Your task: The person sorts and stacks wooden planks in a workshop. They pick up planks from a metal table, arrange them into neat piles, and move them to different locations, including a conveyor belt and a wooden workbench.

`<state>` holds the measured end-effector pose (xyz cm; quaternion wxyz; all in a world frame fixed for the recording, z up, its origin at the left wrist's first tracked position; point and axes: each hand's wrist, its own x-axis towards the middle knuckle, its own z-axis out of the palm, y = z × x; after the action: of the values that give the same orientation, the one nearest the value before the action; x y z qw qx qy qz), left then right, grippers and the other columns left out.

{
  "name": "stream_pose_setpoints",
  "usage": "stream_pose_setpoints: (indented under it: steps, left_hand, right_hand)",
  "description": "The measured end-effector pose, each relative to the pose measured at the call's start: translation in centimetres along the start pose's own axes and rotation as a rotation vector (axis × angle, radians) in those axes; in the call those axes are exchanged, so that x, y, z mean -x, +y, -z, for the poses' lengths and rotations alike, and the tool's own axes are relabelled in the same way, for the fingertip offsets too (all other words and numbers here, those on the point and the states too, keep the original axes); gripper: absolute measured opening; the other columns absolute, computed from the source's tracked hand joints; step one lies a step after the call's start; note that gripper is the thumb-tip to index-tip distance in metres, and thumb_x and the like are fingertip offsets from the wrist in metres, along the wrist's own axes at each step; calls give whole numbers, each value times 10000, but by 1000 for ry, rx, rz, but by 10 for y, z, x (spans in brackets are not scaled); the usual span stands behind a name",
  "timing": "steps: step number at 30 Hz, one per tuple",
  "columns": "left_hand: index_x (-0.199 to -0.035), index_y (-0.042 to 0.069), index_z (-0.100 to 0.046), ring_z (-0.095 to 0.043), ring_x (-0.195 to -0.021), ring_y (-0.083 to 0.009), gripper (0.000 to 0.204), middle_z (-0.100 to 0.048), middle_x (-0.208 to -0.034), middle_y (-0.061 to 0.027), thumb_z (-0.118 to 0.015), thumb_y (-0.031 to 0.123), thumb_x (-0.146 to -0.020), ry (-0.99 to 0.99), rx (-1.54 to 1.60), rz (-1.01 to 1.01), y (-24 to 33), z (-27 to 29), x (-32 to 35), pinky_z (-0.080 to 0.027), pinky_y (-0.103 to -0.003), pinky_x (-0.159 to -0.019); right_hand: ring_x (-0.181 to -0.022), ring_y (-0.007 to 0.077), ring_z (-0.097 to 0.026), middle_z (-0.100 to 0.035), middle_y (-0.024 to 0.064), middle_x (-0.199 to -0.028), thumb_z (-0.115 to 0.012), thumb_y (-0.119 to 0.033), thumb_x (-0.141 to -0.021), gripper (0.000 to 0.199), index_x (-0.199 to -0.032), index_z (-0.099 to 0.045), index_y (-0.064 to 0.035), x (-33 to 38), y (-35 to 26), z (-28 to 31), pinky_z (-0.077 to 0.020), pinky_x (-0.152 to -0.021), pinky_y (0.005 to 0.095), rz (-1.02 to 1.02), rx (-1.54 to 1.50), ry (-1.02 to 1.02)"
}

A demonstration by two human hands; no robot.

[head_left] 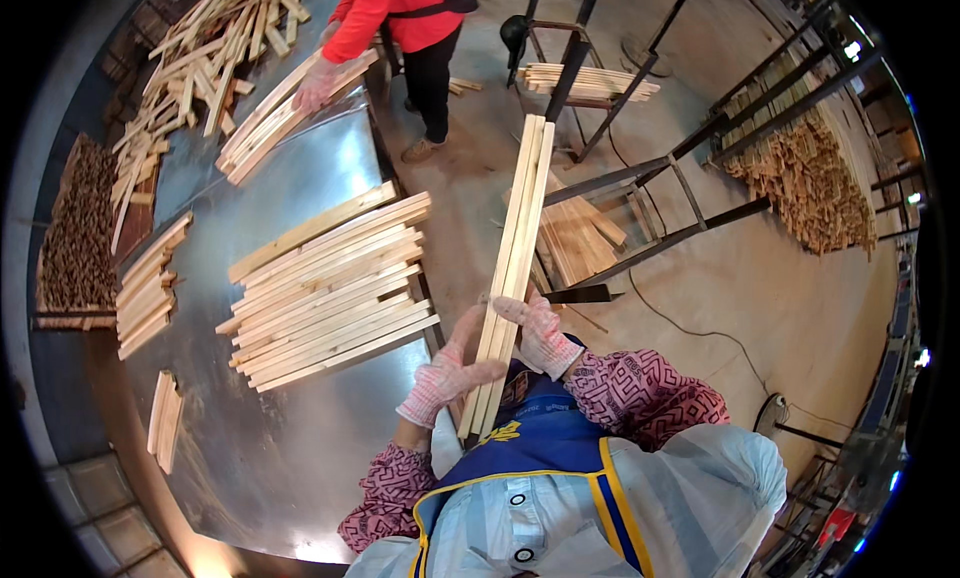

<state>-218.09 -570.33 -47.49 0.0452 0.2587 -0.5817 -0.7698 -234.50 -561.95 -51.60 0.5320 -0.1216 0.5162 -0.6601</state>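
A narrow bundle of long wooden strips (522, 213) stands up lengthwise in front of my body, its lower end near my blue apron. My left hand (447, 381), in a pale knitted glove, is closed around the lower left side of the bundle. Higher up, my right hand (541, 334), gloved the same way, grips it from the right with its thumb over the front. Just left of my hands, a row of similar wooden strips (330, 288) lies side by side on the shiny metal table (300, 448).
Across the table a co-worker in red has a gloved hand (316, 86) on more strips. A loose heap of strips (215, 63) lies at the far left. Metal racks (690, 193) and a wood stack (805, 183) stand right; a cable (700, 333) crosses the floor.
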Motion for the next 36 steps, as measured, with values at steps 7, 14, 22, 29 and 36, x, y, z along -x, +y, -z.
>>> stream_pose_setpoints:
  steps: [7,14,22,29,36]
  left_hand:
    - [-1569,96,-78,-284,-1408,-189,1030,-227,-1592,-128,-730,178,-776,43,-46,-68,46,-100,-60,-335,-305,-1087]
    - [-1561,240,-124,-664,-1003,-375,925,-641,-1186,-222,-673,386,-830,163,-603,362,61,-208,-181,-517,-406,-884]
    - [-1385,62,-481,-645,-1091,-309,604,-596,-1275,-181,-710,239,-854,235,-860,17,-11,-221,-210,-528,-368,-920]
    - [-1304,9,-559,-680,-1046,-225,487,-684,-1147,-140,-725,126,-861,670,-557,241,-56,-205,-187,-531,-316,-914]
    - [-1319,53,-561,-680,-997,-284,487,-667,-1130,-161,-703,189,-874,393,-866,315,-44,-196,-203,-544,-360,-848]
  right_hand:
    - [-1012,236,-648,-649,138,-1099,-735,-273,-833,499,-1210,-577,14,-7,-77,75,-542,-904,346,-6,-402,-128]
    - [-826,193,-658,-652,95,-942,-733,-206,-854,321,-1075,-615,-6,-62,-120,217,-559,-765,338,57,-270,106]
    - [-915,197,-664,-635,152,-1115,-800,-58,-752,826,-1455,-369,-22,-197,7,435,-569,-822,288,-289,257,193]
    - [-1293,308,-484,-436,221,-1439,-795,-495,-715,1075,-1522,-241,-53,-303,84,371,-418,-1046,366,-648,998,-198]
    - [-1414,319,-348,-300,205,-1552,-736,-622,-693,1163,-1541,-177,-55,-292,96,382,-369,-1105,393,-614,1326,-140]
